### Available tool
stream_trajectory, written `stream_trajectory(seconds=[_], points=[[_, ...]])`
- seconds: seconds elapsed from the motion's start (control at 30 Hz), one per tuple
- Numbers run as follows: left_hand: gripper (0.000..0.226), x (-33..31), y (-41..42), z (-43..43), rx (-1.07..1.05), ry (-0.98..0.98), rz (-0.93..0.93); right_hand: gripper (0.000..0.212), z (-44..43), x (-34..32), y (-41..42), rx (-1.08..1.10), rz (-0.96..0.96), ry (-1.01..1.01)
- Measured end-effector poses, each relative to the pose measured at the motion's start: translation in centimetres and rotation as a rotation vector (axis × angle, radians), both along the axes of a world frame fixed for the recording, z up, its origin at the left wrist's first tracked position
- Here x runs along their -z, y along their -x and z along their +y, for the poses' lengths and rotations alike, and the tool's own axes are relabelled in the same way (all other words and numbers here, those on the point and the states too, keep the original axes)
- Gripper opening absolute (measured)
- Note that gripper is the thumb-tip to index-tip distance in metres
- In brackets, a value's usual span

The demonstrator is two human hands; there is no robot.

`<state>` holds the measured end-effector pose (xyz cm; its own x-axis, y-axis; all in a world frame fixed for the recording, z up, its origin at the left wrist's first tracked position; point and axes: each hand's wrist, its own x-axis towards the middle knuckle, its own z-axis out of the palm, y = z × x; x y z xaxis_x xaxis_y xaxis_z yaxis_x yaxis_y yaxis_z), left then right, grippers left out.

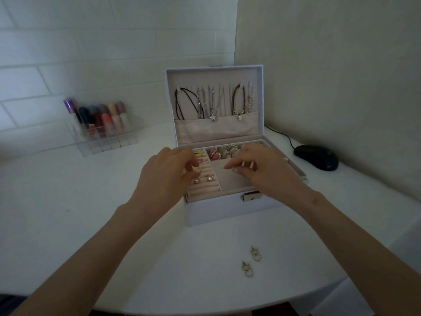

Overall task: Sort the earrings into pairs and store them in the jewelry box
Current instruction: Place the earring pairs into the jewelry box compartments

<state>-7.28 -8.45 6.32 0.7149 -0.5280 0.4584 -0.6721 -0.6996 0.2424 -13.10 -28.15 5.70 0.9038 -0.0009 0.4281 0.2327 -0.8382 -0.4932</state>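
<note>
Near the table's (91, 213) front edge, 2 matching drop earrings (256, 255) lie just apart, not yet stored. Beyond, the box (216, 213) stands open, w/ pearl studs (196, 180) seated in the roll slots (205, 190) at its left. L hand (164, 169) is curled over those rolls; any grip can't be told. R hand (259, 165) hovers loose-fingered, nothing held. The drop pair should be seated side by side w/o the studs being knocked. Necklaces (205, 103) hang at the back.

1 white jewelry box w/ open lid (214, 210). 2 gold dangly earrings (255, 253) on white surface (91, 201). 2 pearl stud earrings (196, 180) in box. 1 black computer mouse (316, 157). 1 clear acrylic organiser (107, 142); approx. 7 lipstick tubes (106, 122), blurred. 2 hands: left hand (168, 169), right hand (257, 167).
</note>
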Motion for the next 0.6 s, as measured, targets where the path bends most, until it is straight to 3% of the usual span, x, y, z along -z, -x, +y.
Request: stream_trajectory(seconds=[0.23, 0.4, 0.6], points=[[0.01, 1.1, 1.8, 1.1, 0.039, 0.081, -0.093, 0.019, -0.7, 0.8, 2.7, 0.03, -0.019, -0.03], [0.01, 2.4, 5.0, 1.0, 0.18, 0.12, -0.092, 0.013, -1.0, 1.9, 5.3, -0.068, -0.058, -0.067], [0.02, 4.5, 6.7, 0.1, 0.371, 0.034, 0.035, 0.012, -0.3, 3.1, 7.2, -0.17, 0.23, -0.024]])
